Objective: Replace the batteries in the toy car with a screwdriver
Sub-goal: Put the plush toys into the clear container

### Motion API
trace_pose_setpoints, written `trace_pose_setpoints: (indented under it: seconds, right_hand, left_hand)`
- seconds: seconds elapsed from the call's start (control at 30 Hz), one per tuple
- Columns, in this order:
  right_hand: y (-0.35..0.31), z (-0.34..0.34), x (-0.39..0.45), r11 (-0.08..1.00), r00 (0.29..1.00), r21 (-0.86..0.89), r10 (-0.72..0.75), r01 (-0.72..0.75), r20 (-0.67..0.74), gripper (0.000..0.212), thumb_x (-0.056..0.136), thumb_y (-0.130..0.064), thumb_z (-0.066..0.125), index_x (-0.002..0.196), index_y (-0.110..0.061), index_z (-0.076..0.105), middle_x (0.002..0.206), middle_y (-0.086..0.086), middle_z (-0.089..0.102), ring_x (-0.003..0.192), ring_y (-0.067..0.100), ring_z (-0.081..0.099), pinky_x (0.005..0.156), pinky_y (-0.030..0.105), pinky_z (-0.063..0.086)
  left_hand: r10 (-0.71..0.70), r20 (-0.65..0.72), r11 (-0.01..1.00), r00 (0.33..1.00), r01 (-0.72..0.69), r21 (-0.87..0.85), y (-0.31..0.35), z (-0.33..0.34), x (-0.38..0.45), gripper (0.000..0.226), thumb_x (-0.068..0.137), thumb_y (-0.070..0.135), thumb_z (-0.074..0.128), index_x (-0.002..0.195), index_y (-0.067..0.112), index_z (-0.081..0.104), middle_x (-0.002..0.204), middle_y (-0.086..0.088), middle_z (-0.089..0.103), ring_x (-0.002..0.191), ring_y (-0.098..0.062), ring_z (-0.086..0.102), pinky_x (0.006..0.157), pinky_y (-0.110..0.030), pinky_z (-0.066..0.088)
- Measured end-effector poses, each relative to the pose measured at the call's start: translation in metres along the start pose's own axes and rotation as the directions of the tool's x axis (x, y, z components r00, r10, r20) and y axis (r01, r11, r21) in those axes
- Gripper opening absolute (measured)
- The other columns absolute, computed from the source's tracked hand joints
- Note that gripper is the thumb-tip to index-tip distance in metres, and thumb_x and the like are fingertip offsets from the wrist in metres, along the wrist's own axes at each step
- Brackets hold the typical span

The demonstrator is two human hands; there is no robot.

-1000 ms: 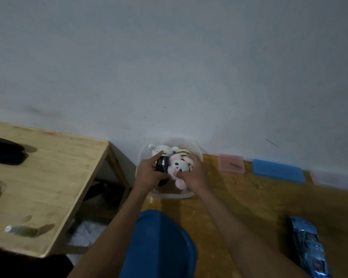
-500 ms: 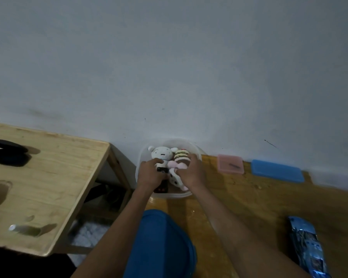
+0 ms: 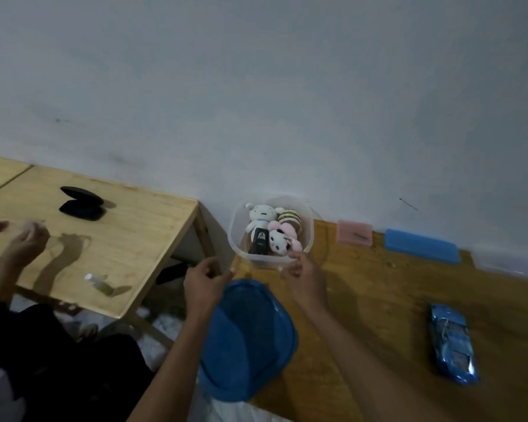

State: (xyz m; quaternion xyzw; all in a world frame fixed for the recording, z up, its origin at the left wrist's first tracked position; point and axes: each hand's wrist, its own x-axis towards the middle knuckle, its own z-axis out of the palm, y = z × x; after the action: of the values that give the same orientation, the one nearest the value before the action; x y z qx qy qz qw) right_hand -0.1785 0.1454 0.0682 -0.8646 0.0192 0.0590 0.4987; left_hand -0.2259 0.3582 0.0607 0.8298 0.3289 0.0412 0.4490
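Note:
The blue toy car point(image 3: 453, 345) lies on the wooden floor at the right, away from both hands. A clear plastic container point(image 3: 233, 239) by the wall holds several plush toys point(image 3: 276, 236) and a dark object point(image 3: 259, 243). My left hand point(image 3: 206, 283) hovers just in front and to the left of it, fingers loosely curled and holding nothing. The fingertips of my right hand point(image 3: 304, 277) are at the container's front rim, and I see nothing gripped in them. No screwdriver or batteries are plainly visible.
A blue lid point(image 3: 247, 339) lies below my hands. A pink case point(image 3: 354, 233) and a blue case point(image 3: 421, 245) sit along the wall. The low wooden table point(image 3: 128, 239) at left bears a black case point(image 3: 81, 204) and a small bottle point(image 3: 96, 281). Another person's hands point(image 3: 16, 242) are over it.
Both my hands have come out of the container and drawn back toward me, leaving the plush toys inside. The view has shifted, bringing another person's hands in at the left.

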Motion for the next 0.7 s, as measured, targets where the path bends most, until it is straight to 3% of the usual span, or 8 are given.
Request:
trace_pose_setpoints:
  seconds: [0.1,0.2,0.27,0.4,0.5,0.6,0.7]
  right_hand:
    - [0.027,0.014,-0.031,0.976,0.975,-0.209,0.097,-0.054,0.198,0.062,0.085,-0.041,0.076,0.14,-0.021,0.054,0.137,0.003,0.061,0.123,0.022,0.059,0.097,0.034,0.05]
    - [0.042,0.02,-0.054,0.96,0.943,-0.279,0.121,-0.031,0.309,0.081,0.084,-0.044,0.076,0.151,-0.018,0.04,0.15,0.001,0.047,0.136,0.023,0.047,0.107,0.033,0.042]
    - [0.046,0.022,-0.061,0.96,0.936,-0.279,0.098,0.001,0.339,0.08,0.082,-0.042,0.078,0.15,-0.021,0.041,0.146,-0.002,0.049,0.133,0.022,0.048,0.104,0.031,0.043]
    - [0.041,0.02,-0.07,0.975,0.937,-0.223,0.086,-0.009,0.34,0.082,0.08,-0.043,0.08,0.15,-0.027,0.04,0.142,-0.003,0.05,0.13,0.022,0.049,0.098,0.03,0.044]
    - [0.036,0.013,-0.071,0.986,0.948,-0.165,0.032,0.022,0.318,0.091,0.071,-0.053,0.08,0.15,-0.038,0.036,0.143,-0.005,0.051,0.129,0.022,0.051,0.101,0.041,0.049]
    - [0.027,-0.001,-0.067,0.992,0.948,-0.093,-0.052,0.086,0.313,0.093,0.072,-0.046,0.082,0.15,-0.04,0.033,0.143,-0.009,0.053,0.128,0.017,0.052,0.101,0.045,0.051]
    - [0.007,-0.019,-0.059,0.99,0.955,-0.027,-0.127,0.139,0.268,0.093,0.07,-0.035,0.086,0.147,-0.043,0.034,0.135,-0.015,0.056,0.122,0.011,0.054,0.096,0.04,0.052]
  left_hand:
    - [-0.255,-0.037,0.959,0.966,0.257,0.118,-0.046,-0.011,-0.043,0.072,0.073,0.051,0.08,0.137,0.028,0.057,0.134,-0.02,0.058,0.126,-0.04,0.051,0.102,-0.047,0.046]
    - [-0.313,0.016,0.949,0.949,0.312,0.045,-0.09,-0.013,-0.076,0.088,0.061,0.052,0.081,0.14,0.03,0.051,0.131,-0.016,0.063,0.118,-0.039,0.058,0.102,-0.049,0.05]
    - [-0.292,0.056,0.956,0.955,0.293,-0.017,-0.107,-0.01,-0.087,0.103,0.049,0.055,0.08,0.143,0.027,0.048,0.126,-0.01,0.067,0.109,-0.033,0.065,0.095,-0.05,0.055]
    - [-0.219,0.002,0.975,0.976,0.219,0.02,-0.098,-0.004,-0.103,0.102,0.063,0.031,0.091,0.151,0.022,0.039,0.129,-0.013,0.065,0.117,-0.035,0.062,0.094,-0.044,0.053]
    - [-0.132,-0.032,0.99,0.991,0.133,0.049,-0.082,-0.008,-0.105,0.114,0.061,0.036,0.092,0.157,0.026,0.03,0.128,-0.012,0.063,0.116,-0.034,0.06,0.093,-0.043,0.053]
    - [-0.018,-0.015,0.999,1.0,0.019,0.032,-0.063,-0.013,-0.098,0.122,0.062,0.037,0.092,0.16,0.028,0.02,0.136,-0.011,0.052,0.121,-0.031,0.055,0.095,-0.042,0.051]
    - [0.066,-0.007,0.998,0.998,-0.066,0.013,-0.033,-0.02,-0.09,0.124,0.065,0.035,0.093,0.161,0.022,0.015,0.146,-0.011,0.043,0.13,-0.031,0.046,0.101,-0.045,0.047]
